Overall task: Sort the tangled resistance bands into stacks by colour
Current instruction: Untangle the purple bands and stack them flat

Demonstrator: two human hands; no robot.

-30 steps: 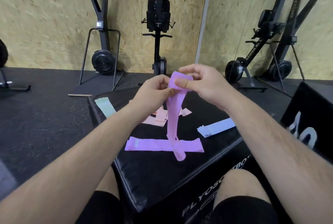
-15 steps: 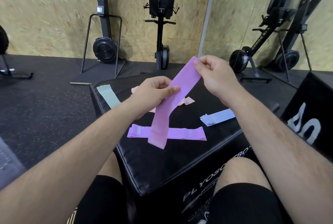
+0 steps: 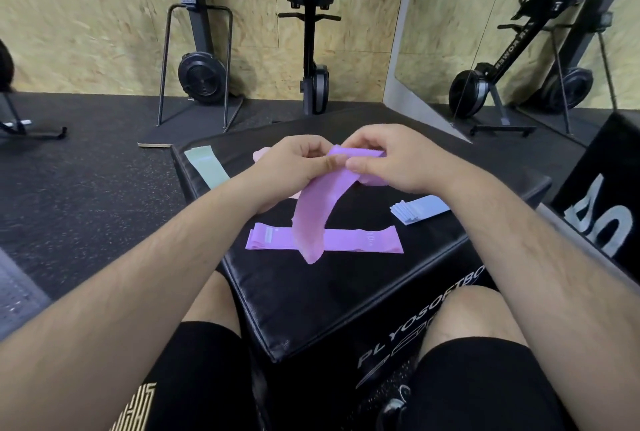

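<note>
Both hands hold one purple band point(image 3: 320, 209) above the black plyo box point(image 3: 339, 299). My left hand point(image 3: 294, 167) pinches its upper part and my right hand point(image 3: 391, 157) pinches the top end beside it. The band's free end hangs down across a flat purple stack point(image 3: 363, 240) lying on the box. A green band point(image 3: 207, 167) lies at the box's far left corner. A pale blue stack point(image 3: 417, 209) lies at the right. Pink bands point(image 3: 259, 155) lie mostly hidden behind my left hand.
Upright rowing machines point(image 3: 204, 49) stand against the wooden wall at the back and more point(image 3: 502, 60) at the right. A second black box point(image 3: 602, 195) with white lettering stands to the right. My knees flank the plyo box on the dark rubber floor point(image 3: 86, 188).
My hands spread the purple band out diagonally, then came back together and lower. The band now droops in a curve over the purple stack.
</note>
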